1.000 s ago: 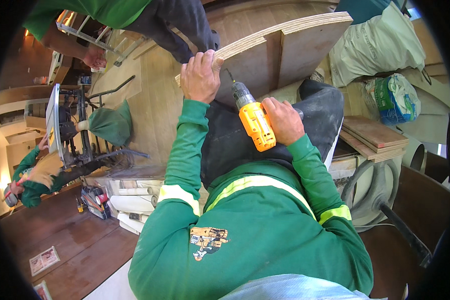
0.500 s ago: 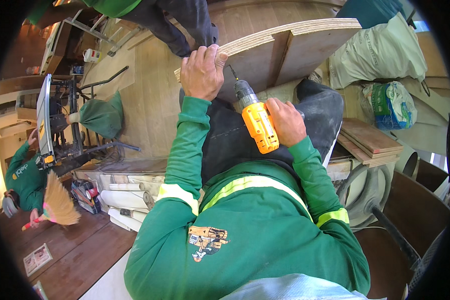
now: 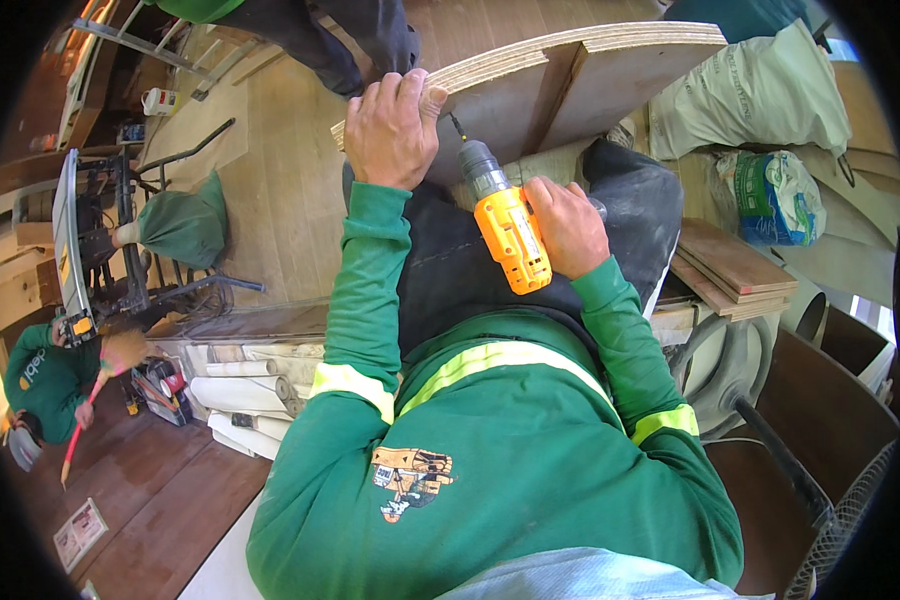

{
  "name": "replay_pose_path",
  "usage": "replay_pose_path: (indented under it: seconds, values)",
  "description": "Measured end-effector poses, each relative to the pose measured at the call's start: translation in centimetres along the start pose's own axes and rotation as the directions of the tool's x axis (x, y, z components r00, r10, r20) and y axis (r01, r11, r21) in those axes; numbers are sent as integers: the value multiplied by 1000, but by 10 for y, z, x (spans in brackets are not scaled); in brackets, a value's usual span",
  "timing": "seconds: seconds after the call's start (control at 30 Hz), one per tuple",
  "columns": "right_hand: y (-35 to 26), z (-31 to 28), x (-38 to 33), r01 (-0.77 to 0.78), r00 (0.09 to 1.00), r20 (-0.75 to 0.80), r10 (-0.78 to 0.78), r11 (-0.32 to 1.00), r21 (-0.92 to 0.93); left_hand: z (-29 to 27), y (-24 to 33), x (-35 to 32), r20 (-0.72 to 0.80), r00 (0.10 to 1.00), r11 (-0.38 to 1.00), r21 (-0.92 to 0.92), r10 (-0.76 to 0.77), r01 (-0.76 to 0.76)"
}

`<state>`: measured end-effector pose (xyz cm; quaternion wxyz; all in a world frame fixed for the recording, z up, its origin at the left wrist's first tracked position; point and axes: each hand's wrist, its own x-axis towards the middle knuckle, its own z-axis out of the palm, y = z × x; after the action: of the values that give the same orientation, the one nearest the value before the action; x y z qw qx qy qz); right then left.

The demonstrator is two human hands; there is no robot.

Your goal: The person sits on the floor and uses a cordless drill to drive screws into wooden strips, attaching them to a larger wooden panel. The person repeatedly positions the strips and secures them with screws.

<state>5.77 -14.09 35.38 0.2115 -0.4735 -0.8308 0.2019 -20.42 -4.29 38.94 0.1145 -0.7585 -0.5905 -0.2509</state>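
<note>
My right hand (image 3: 568,228) is wrapped round the handle of a yellow and grey cordless drill (image 3: 511,238). The drill's bit points up and away, its tip close to the brown face of a plywood panel (image 3: 500,105); whether it touches cannot be made out. My left hand (image 3: 395,130) grips the left end of this panel, fingers over the layered edge and thumb on the near side. Standing on edge past my knees, the panel has a dark strip across its face. My palm hides its left corner.
A white sack (image 3: 755,100) and a blue-green bag (image 3: 775,200) lie at the right, near stacked boards (image 3: 735,270). At the left stand a table saw (image 3: 75,250) and a co-worker with a broom (image 3: 105,365). Rolled sheets (image 3: 240,393) lie beside me. Another person's legs (image 3: 335,40) are beyond the panel.
The whole view has shifted slightly, with my grip on drill and panel much the same. At the left, the co-worker's broom has swung round, its bristles now pointing up and away.
</note>
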Motion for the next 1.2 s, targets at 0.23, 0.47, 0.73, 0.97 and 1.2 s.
replay_pose_path:
  seconds: [0.23,0.47,0.73,0.97,1.2]
  values:
    - [2,3,8,3,1000,-5,-3,1000,-22,4,-4,0,-14,1000,1000,8,12,-11]
    - [3,-6,13,35,999,40,-31,994,-108,12,-4,-6,-53,998,1000,-5,17,-17]
    - [-2,-30,14,113,992,72,-100,971,-212,2,-9,-4,11,1000,1000,22,19,-19]
    - [12,-98,-134,-234,971,-93,218,946,-224,-6,17,11,141,988,998,-12,66,-65]
    - [52,-141,-288,-798,593,-375,712,583,-155,12,-1,5,90,989,972,198,113,-129]
